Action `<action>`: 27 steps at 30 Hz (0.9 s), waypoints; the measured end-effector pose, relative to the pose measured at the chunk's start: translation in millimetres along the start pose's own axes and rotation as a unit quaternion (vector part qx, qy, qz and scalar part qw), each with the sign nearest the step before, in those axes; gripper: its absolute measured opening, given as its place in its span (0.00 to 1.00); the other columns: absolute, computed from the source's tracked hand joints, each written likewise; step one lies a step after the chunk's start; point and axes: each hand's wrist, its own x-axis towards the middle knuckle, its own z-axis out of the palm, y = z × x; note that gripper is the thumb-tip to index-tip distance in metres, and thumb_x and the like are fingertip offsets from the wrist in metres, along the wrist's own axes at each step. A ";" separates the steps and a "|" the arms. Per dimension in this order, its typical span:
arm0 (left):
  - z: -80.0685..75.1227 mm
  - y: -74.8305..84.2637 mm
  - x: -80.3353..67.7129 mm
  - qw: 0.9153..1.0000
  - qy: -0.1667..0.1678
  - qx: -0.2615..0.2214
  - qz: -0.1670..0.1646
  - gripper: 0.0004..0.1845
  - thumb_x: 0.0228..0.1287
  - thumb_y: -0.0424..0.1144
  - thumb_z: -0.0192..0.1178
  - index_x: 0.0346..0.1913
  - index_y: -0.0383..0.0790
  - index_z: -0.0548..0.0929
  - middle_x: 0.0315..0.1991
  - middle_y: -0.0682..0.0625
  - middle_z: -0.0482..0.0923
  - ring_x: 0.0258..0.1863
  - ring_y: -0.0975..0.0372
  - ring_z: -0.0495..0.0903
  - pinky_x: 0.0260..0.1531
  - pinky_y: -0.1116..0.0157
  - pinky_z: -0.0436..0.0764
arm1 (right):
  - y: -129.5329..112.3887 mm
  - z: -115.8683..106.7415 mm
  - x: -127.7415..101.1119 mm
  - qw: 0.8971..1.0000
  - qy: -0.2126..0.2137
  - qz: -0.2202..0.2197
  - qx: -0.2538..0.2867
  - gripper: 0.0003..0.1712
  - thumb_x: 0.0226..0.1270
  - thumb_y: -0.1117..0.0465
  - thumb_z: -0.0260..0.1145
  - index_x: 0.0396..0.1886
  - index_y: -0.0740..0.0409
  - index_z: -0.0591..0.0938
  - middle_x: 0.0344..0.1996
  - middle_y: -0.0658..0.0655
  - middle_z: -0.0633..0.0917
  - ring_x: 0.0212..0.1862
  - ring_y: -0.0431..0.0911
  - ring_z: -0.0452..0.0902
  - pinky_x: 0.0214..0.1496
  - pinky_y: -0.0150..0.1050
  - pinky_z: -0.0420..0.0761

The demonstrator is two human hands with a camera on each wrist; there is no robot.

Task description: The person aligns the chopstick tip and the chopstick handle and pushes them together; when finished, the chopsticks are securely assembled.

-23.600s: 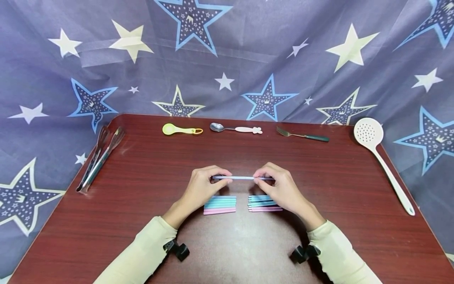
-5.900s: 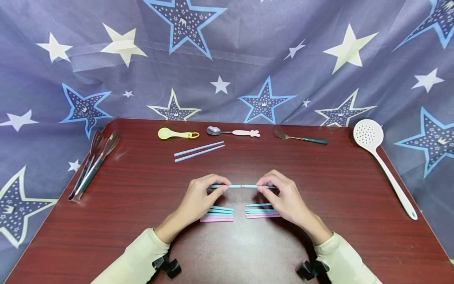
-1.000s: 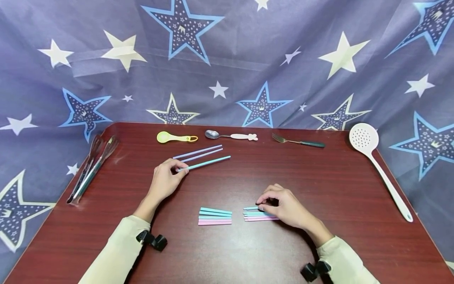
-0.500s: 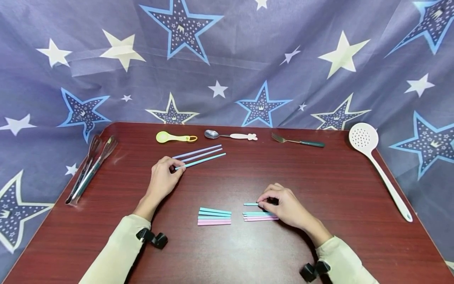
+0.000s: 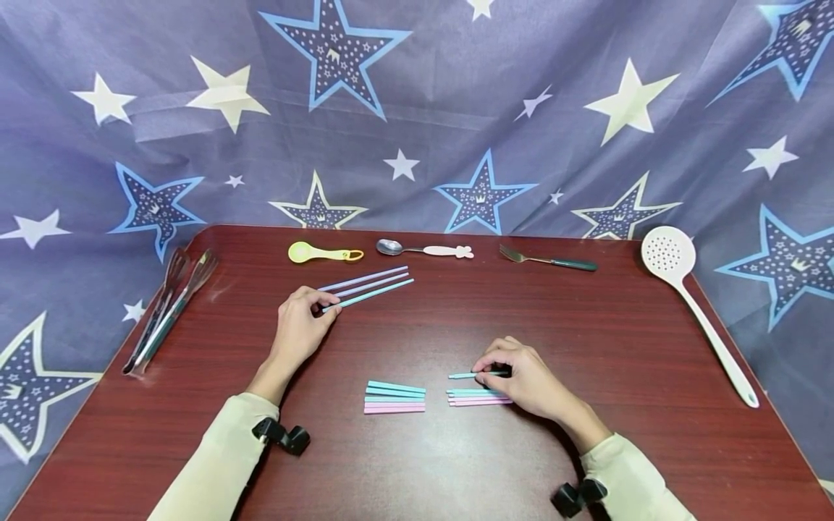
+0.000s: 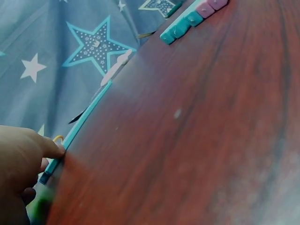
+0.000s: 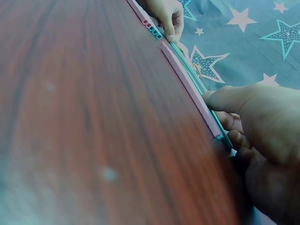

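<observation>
In the head view my left hand (image 5: 301, 322) pinches the near end of a long teal chopstick (image 5: 378, 291), which lies slanted beside two lilac chopsticks (image 5: 365, 279). The left wrist view shows that hand's fingers (image 6: 47, 145) on the teal chopstick (image 6: 86, 115), low over the table. My right hand (image 5: 521, 369) holds a short teal chopstick half (image 5: 461, 375) between thumb and fingers, just behind a row of teal and pink halves (image 5: 470, 397). A second row of teal and pink halves (image 5: 394, 398) lies to its left. A pink half (image 7: 190, 89) runs alongside the held piece in the right wrist view.
Along the table's (image 5: 417, 463) back edge lie a yellow measuring spoon (image 5: 322, 252), a spoon with a pink handle (image 5: 423, 249) and a green-handled fork (image 5: 547, 259). A whisk and tongs (image 5: 169, 311) lie at left, a white skimmer (image 5: 680, 289) at right.
Earlier both hands held teal halves end to end; now a long teal chopstick lies by the lilac pair. In the last second the left hand shifted it closer, and the right hand pinched another half.
</observation>
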 end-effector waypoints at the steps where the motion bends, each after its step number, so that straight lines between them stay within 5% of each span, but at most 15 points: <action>1: 0.0 2.0 -0.4 1.000 0.002 -0.003 0.000 0.04 0.60 0.35 0.73 0.37 0.40 0.91 0.34 0.44 0.83 0.35 0.55 0.76 0.45 0.58 0.69 | 0.1 0.0 0.0 1.000 0.000 -0.001 -0.001 0.08 0.60 0.66 0.78 0.34 0.47 0.91 0.32 0.40 0.86 0.38 0.37 0.76 0.40 0.32 0.75; 7: 0.4 28.3 -8.9 0.999 -0.017 -0.036 0.022 0.05 0.58 0.39 0.76 0.37 0.47 0.92 0.33 0.51 0.83 0.32 0.61 0.76 0.36 0.66 0.72 | 0.8 0.2 -0.3 1.000 0.003 -0.007 0.000 0.07 0.60 0.66 0.78 0.33 0.48 0.91 0.32 0.41 0.86 0.38 0.37 0.76 0.40 0.32 0.75; 11: 1.6 52.7 -24.0 0.992 -0.090 -0.076 0.052 0.04 0.59 0.39 0.76 0.36 0.51 0.91 0.31 0.58 0.82 0.32 0.65 0.76 0.34 0.70 0.73 | 1.5 -0.4 0.1 1.000 0.006 -0.005 -0.002 0.07 0.60 0.66 0.78 0.33 0.48 0.91 0.32 0.41 0.86 0.38 0.37 0.76 0.40 0.32 0.76; 15: 6.2 69.7 -42.4 0.975 -0.173 -0.117 0.082 0.06 0.58 0.39 0.76 0.36 0.53 0.91 0.32 0.62 0.82 0.33 0.66 0.76 0.35 0.69 0.76 | 1.7 -2.2 0.7 1.000 0.008 -0.004 -0.005 0.08 0.60 0.66 0.78 0.33 0.48 0.91 0.32 0.41 0.86 0.39 0.36 0.76 0.40 0.32 0.76; 19: 10.4 76.2 -55.5 0.962 -0.219 -0.118 0.114 0.07 0.58 0.41 0.76 0.37 0.57 0.90 0.35 0.65 0.83 0.36 0.67 0.76 0.38 0.68 0.75 | 1.9 -2.0 0.8 1.000 0.012 -0.001 -0.008 0.08 0.59 0.67 0.78 0.33 0.47 0.90 0.32 0.40 0.86 0.39 0.36 0.76 0.41 0.32 0.76; 27: 16.8 73.2 -63.2 0.957 -0.236 -0.092 0.145 0.07 0.57 0.41 0.76 0.36 0.59 0.90 0.36 0.67 0.84 0.38 0.69 0.75 0.40 0.68 0.73 | 0.4 -0.4 -0.7 1.000 0.002 0.007 -0.007 0.06 0.61 0.65 0.77 0.34 0.48 0.91 0.33 0.41 0.86 0.40 0.37 0.76 0.41 0.32 0.76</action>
